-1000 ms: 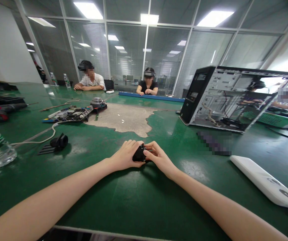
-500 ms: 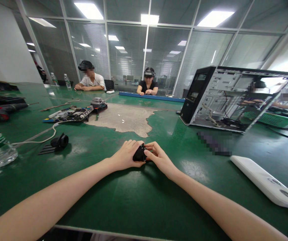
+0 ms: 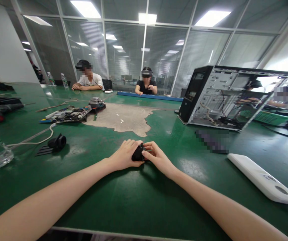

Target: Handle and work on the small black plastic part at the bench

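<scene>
Two-handed grip on a small black part [image 3: 137, 154], seen from the wearer's head. The left hand [image 3: 124, 156] wraps the part's left side, fingers over the top and thumb beneath; the right hand [image 3: 157, 160] pinches its right end narrowly between thumb and fingertips. The part lies between the hands, on the wearer's side of the worn patch [image 3: 131, 117] in the green tabletop [image 3: 128, 201]; whether it touches the surface cannot be told. Stage of work: both hands have hold and the part appears whole, though fingers hide much of it; whether any piece has been fitted or removed, and how much handling is left, cannot be judged. Nearer and left of the patch: a slatted black piece with a round collar [image 3: 56, 143], untouched. At the patch's left edge: a populated circuit board [image 3: 67, 114], a probable cooler [image 3: 97, 102] adjoining. Right of the patch: a desktop computer tower [image 3: 194, 95], its side open; nearer, a white oblong device [image 3: 259, 175]. Beyond the patch: a blue bar [image 3: 150, 96], a co-worker in a white top [image 3: 91, 81] and another in a black top [image 3: 147, 85]
</scene>
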`<state>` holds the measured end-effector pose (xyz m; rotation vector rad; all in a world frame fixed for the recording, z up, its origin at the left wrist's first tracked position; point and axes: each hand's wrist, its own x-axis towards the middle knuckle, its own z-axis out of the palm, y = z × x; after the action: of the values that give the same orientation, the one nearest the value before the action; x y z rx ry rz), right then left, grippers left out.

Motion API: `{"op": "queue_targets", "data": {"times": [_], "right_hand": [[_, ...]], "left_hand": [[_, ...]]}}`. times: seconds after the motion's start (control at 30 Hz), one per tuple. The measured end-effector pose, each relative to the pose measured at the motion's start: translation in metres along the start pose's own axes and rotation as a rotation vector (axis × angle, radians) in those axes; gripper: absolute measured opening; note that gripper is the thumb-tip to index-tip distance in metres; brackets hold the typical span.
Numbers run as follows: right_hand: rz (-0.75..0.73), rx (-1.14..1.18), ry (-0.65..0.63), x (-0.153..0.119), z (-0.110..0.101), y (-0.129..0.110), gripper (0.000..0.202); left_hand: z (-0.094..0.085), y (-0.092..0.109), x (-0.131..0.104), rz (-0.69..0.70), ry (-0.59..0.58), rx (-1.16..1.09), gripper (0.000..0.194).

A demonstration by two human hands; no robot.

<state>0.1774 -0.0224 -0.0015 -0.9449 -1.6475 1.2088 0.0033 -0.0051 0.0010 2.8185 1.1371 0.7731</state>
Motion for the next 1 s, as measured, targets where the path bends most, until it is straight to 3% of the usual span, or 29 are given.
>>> {"op": "queue_targets", "data": {"times": [0.3, 0.63, 0.83, 1.0], "right_hand": [[-0.085, 0.043, -0.036, -0.0029, -0.0005, -0.0045, 0.023], [0.030, -0.018, 0.002, -0.0002, -0.0006, -0.0018, 0.029], [-0.067, 0.040, -0.028, -0.0049, -0.0008, -0.0072, 0.023], [-0.014, 0.021, 0.013, -0.0028, -0.0005, -0.0032, 0.022]], "left_hand": [[0.0015, -0.0012, -0.0003, 0.014, 0.002, 0.042, 0.059], [0.0005, -0.0004, 0.0005, 0.014, 0.001, 0.017, 0.058], [0.0019, -0.0009, 0.0004, 0.011, 0.006, -0.013, 0.057], [0.0017, -0.0007, 0.0006, 0.017, 0.007, -0.010, 0.057]]}}
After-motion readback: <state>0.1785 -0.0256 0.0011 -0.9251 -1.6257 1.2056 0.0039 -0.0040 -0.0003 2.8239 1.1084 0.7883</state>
